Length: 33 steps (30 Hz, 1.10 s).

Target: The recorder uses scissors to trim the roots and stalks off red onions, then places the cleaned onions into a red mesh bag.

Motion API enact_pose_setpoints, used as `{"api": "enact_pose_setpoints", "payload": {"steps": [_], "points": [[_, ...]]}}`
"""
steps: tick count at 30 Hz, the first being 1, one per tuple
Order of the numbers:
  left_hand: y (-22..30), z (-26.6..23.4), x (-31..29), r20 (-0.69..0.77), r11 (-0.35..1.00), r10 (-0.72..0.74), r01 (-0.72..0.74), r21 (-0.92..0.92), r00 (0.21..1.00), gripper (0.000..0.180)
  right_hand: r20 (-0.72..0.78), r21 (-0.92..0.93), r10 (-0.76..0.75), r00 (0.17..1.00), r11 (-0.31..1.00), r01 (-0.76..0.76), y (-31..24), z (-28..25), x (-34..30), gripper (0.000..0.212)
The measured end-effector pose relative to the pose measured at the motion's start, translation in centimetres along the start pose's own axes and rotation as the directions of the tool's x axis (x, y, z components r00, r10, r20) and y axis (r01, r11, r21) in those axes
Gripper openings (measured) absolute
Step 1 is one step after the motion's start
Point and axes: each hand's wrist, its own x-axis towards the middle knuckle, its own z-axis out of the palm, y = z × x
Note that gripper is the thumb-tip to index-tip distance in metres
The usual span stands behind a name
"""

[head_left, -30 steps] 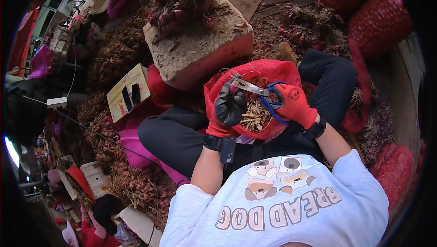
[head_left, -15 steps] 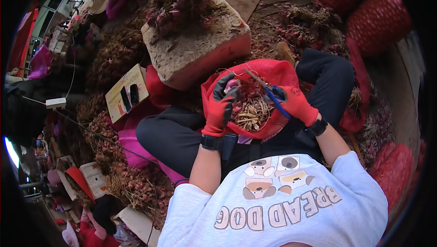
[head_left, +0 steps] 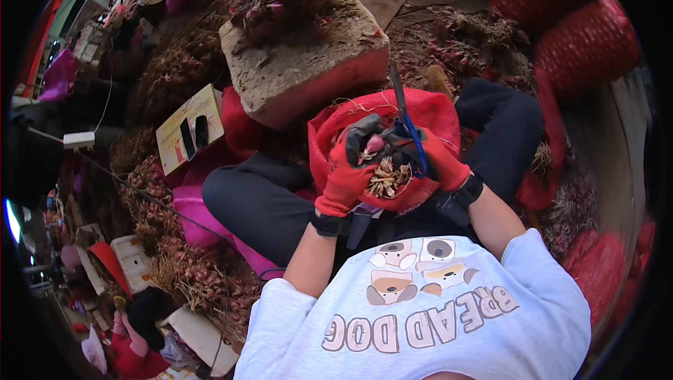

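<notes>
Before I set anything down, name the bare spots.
The block looks mostly bare this side of the shallot heap, bar scraps; so does the brown board beyond. The red bag is crowded: left hand, right hand, dry stems.

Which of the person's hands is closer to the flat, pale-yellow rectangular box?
Left. The red-and-black gloved left hand, holding a small pinkish bulb, is to the right of the box; the right hand, holding blue-handled metal scissors, is farther right.

Red mesh sack (head_left: pixel 440 115), smooth slightly glossy shallot (head_left: pixel 376 144), plastic-handled metal scissors (head_left: pixel 404 115), rough matt block (head_left: pixel 308 64), cloth trousers (head_left: pixel 256 194)
</notes>
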Motion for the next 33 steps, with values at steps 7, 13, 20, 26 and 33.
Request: {"api": "enact_pose_setpoints", "payload": {"steps": [7, 13, 20, 26, 33], "points": [[9.1, -13.5, -8.2, -0.501, 0.891, -0.255, 0.402, 0.212, 0.827, 0.04, -0.086, -0.108, 0.043, 0.995, 0.993, -0.053, 3.2, -4.9, 0.1, 0.043], [4.1, -21.2, -26.7, -0.604, 0.667, -0.609, 0.744, -0.04, 0.514, 0.041, -0.117, -0.118, 0.155, 0.981, 0.979, -0.169, 2.6, -1.9, 0.4, 0.039], [-0.4, -17.7, -30.0, -0.585, 0.598, -0.748, 0.701, -0.39, 0.313, 0.04, -0.096, -0.186, 0.112, 0.989, 0.974, -0.129, 1.6, -1.4, 0.2, 0.042], [6.3, -22.0, -14.3, -0.811, 0.829, -0.259, 0.551, 0.092, 0.525, 0.036, -0.01, -0.392, -0.078, 0.997, 0.917, 0.068, -3.7, -2.0, -0.1, 0.04], [1.7, -14.0, 11.0, -0.146, 0.911, -0.072, 0.125, 0.394, 0.987, 0.034, -0.279, -0.391, -0.267, 0.922, 0.909, 0.145, -6.5, -4.6, 1.4, 0.024]]}}
